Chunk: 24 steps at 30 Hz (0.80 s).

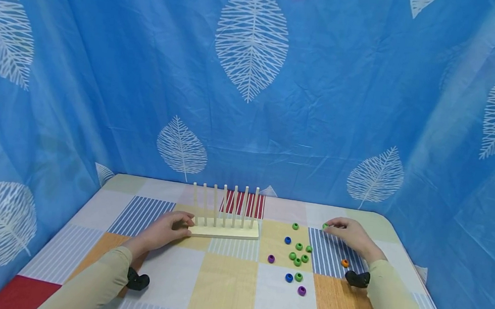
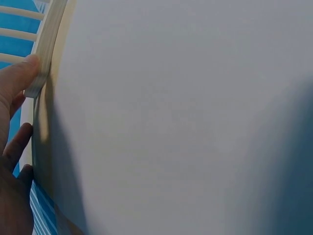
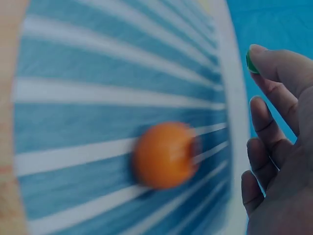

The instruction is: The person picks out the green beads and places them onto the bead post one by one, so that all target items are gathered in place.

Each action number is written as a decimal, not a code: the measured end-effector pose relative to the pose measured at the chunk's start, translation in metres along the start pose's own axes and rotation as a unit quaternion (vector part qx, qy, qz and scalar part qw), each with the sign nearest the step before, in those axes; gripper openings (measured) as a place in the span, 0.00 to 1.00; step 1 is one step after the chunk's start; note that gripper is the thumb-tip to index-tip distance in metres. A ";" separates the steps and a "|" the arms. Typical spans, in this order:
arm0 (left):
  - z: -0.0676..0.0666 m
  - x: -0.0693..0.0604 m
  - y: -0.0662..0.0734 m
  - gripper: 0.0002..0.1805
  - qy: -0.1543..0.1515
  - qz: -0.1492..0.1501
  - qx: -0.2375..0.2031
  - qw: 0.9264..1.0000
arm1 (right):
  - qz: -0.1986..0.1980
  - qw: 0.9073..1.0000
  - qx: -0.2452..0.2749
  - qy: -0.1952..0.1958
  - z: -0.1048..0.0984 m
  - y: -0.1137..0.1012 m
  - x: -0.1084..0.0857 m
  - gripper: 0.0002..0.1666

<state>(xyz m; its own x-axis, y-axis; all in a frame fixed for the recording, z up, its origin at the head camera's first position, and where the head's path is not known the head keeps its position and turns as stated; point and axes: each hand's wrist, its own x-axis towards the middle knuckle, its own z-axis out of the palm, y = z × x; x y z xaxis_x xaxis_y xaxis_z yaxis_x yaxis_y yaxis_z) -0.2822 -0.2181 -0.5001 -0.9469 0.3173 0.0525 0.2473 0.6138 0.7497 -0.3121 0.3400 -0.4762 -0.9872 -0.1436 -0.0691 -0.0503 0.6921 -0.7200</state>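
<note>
A pale wooden peg rack (image 1: 224, 231) with several upright rods stands at the back of the table, left of middle. My left hand (image 1: 165, 229) grips the left end of its base, and in the left wrist view the thumb lies on the wooden base (image 2: 46, 54). To the right, my right hand (image 1: 353, 236) pinches a green bead (image 1: 325, 226) between thumb and index finger. The right wrist view shows that bead (image 3: 251, 63) at the fingertips, the other fingers loosely bent. An orange bead (image 1: 345, 263) lies on the cloth near the right wrist.
Several loose green beads (image 1: 297, 262) lie right of the rack, mixed with two blue beads (image 1: 288, 240) and two purple beads (image 1: 302, 291). A patchwork cloth (image 1: 226, 287) covers the table. Blue curtains (image 1: 306, 105) with white leaves hang behind and at both sides.
</note>
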 end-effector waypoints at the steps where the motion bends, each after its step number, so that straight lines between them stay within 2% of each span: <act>1: 0.000 0.000 0.000 0.07 0.000 -0.001 -0.001 1.000 | -0.009 1.000 0.005 -0.003 -0.003 -0.004 0.000 0.26; 6: 0.000 -0.003 0.002 0.07 0.001 -0.005 0.000 1.000 | -0.046 0.999 0.007 -0.012 -0.019 -0.039 0.004 0.27; 12: -0.001 -0.004 0.003 0.07 0.000 -0.006 0.001 1.000 | -0.105 0.994 -0.011 -0.013 -0.026 -0.099 0.011 0.25; 18: -0.001 -0.004 0.002 0.07 0.003 -0.007 0.003 1.000 | -0.173 0.984 -0.022 -0.037 -0.017 -0.164 0.018 0.20; 24: 0.000 -0.003 0.002 0.07 0.003 -0.014 0.000 1.000 | -0.215 0.974 -0.012 -0.066 0.007 -0.213 0.024 0.14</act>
<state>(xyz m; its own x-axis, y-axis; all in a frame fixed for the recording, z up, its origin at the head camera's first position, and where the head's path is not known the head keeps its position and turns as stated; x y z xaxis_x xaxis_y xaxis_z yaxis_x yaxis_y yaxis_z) -0.2789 -0.2175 -0.4989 -0.9546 0.2960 0.0343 0.2199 0.6223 0.7512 -0.3244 0.1839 -0.3297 -0.8464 -0.5123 0.1454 -0.4596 0.5646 -0.6856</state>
